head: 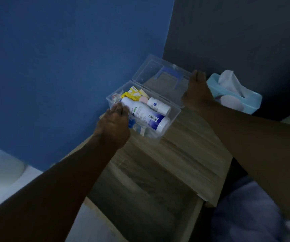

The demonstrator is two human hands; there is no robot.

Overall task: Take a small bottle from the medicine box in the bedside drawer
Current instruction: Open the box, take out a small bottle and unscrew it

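Observation:
A clear plastic medicine box [174,114] stands on top of the wooden bedside table, its lid [151,70] swung back and open. Inside lie a large white bottle with a purple band [146,115], a small white bottle [158,105] beside it, and yellow packets [132,93] at the far end. My left hand [113,127] grips the box's near-left edge, fingers over the rim by the large bottle. My right hand [197,91] rests against the open lid's right edge, fingers extended. The drawer [140,194] below is pulled out.
A light blue tissue box [235,96] with a white tissue sticking up stands to the right of the medicine box. A blue wall lies to the left, a dark wall behind. Bedding [256,212] shows at the lower right, pale floor at the lower left.

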